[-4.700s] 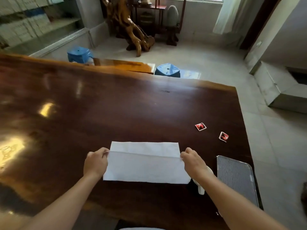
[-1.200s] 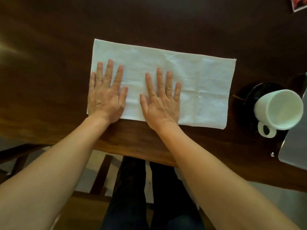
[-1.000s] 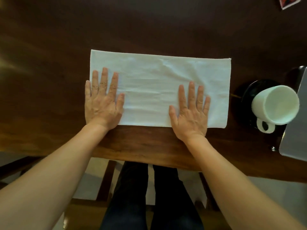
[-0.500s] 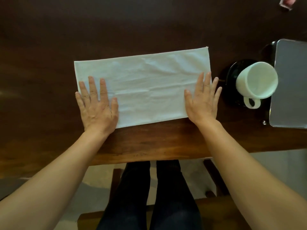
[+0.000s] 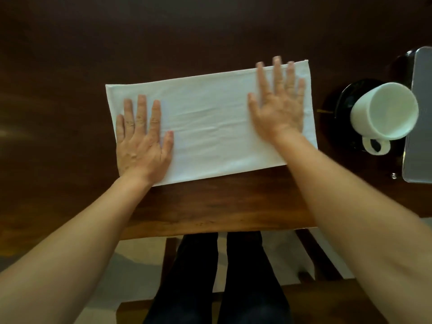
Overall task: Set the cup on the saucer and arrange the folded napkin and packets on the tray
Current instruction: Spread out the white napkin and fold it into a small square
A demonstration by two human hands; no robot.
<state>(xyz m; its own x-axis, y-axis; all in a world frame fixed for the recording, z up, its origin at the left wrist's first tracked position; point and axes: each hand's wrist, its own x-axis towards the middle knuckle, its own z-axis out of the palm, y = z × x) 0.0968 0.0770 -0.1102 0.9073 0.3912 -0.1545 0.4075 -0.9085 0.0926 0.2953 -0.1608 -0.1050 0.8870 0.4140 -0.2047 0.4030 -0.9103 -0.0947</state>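
A white napkin (image 5: 210, 122), folded into a long rectangle, lies flat on the dark wooden table. My left hand (image 5: 142, 141) presses palm-down on its left end, fingers spread. My right hand (image 5: 279, 101) lies flat on its right end, slightly blurred. To the right, a white cup (image 5: 385, 111) stands on a black saucer (image 5: 343, 101), handle toward me. The metal tray (image 5: 420, 118) is cut off by the right edge. No packets are in view.
The table's near edge (image 5: 210, 228) runs across the lower middle, with my legs and a wooden chair below it. The table (image 5: 163, 38) stretches dark and bare beyond the napkin.
My right hand has slid from the napkin's middle to its right end and then up across it. The left hand stayed on the left end. The camera shifted.
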